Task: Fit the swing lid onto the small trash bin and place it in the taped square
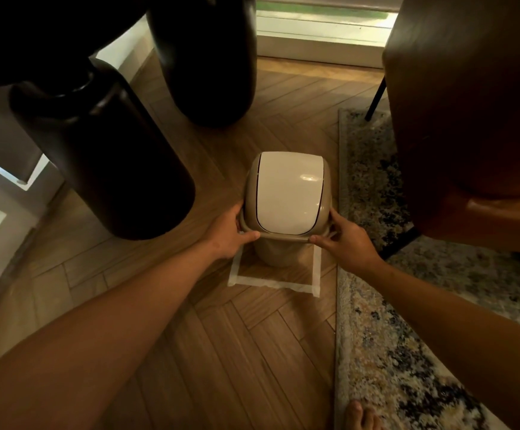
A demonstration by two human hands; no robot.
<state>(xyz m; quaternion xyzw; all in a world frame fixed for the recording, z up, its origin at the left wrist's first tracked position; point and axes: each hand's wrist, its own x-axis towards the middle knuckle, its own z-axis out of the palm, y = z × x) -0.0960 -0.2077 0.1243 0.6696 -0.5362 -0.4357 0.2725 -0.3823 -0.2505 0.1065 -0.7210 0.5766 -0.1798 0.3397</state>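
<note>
A small beige trash bin [279,254] stands upright inside the taped square [272,283] on the wooden floor. Its swing lid [288,193], with a white flap in a beige frame, sits on top of the bin. My left hand [231,235] grips the lid's rim on the left side. My right hand [345,240] grips the rim on the right side. The far edge of the tape is hidden behind the bin.
Two tall dark vases [106,159] [206,60] stand on the floor to the left and behind. A brown chair [469,119] looms at the right over a patterned rug [386,336]. A bare foot [362,415] shows at the bottom edge.
</note>
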